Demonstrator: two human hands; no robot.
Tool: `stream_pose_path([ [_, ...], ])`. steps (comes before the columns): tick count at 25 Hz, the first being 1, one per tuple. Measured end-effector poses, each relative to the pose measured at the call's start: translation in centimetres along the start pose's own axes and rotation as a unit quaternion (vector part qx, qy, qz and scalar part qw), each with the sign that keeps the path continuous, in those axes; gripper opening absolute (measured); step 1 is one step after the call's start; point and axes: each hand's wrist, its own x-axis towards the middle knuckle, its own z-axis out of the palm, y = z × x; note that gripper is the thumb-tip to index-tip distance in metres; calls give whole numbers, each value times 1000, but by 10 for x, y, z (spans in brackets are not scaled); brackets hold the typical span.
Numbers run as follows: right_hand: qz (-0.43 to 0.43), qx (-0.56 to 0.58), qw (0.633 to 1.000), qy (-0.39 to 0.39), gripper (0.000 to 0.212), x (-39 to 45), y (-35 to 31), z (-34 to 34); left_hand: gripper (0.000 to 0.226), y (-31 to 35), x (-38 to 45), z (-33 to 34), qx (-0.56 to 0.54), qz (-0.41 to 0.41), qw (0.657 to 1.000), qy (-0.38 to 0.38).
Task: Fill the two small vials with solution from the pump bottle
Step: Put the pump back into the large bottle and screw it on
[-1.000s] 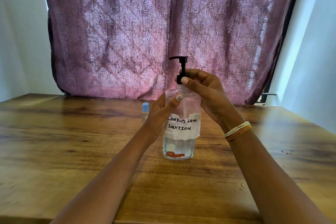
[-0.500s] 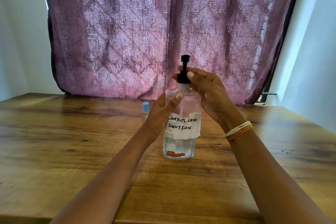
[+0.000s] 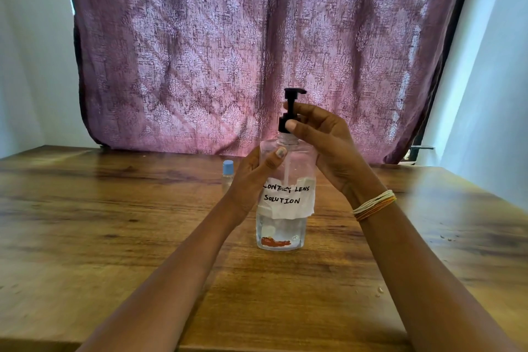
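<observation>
A clear pump bottle (image 3: 281,226) with a white paper label reading "contact lens solution" stands upright in the middle of the wooden table (image 3: 114,237). Its black pump head (image 3: 293,103) sticks up, spout pointing right. My left hand (image 3: 254,177) wraps the bottle's left side, thumb on the front. My right hand (image 3: 323,143) pinches the black pump collar at the neck. One small vial with a light blue cap (image 3: 227,173) stands just behind my left hand, mostly hidden. A second vial is not visible.
A purple patterned curtain (image 3: 257,51) hangs behind the table's far edge. White walls close in left and right. Small crumbs (image 3: 380,290) lie on the table at the right.
The pump head has turned: its spout pointed left, then toward the camera, and now points right. My right fingers shifted around the collar. The bottle and my left hand stayed put.
</observation>
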Motion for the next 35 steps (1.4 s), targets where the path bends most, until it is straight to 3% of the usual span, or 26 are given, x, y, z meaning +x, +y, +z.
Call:
stream_pose_path([
  [2,-5,-8,1000,10,49,1,2,2,45,0,0,0,-5,-2,1000,-1],
  [7,21,43,998,-36,35,0,0,-2,72,-1,1,0,-15,3,1000,1],
  [9,7,21,1000,-18,39,0,-3,-3,66,0,1,0,-6,1,1000,-6],
  [12,-4,-21,999,31,39,-1,0,4,40,0,1,0,3,-3,1000,-13],
  [14,-16,-66,996,63,45,-1,3,9,37,1,0,1,6,-3,1000,-17],
  [17,-12,-78,997,11,46,0,2,5,37,0,0,-1,4,5,1000,-17],
  [21,41,39,996,-64,36,-1,0,-6,42,-2,0,-2,9,8,1000,-6],
  [24,13,21,998,-54,29,0,1,-7,39,-1,1,-1,1,13,1000,-13],
  [27,-8,-31,999,-10,38,-1,1,-1,20,0,1,0,-3,13,1000,-25],
  [30,10,-38,999,-12,51,-1,1,5,22,-1,1,-1,-9,6,1000,-20],
  [35,22,40,998,-49,34,-2,-2,-4,48,-3,2,-2,-3,0,1000,-8],
])
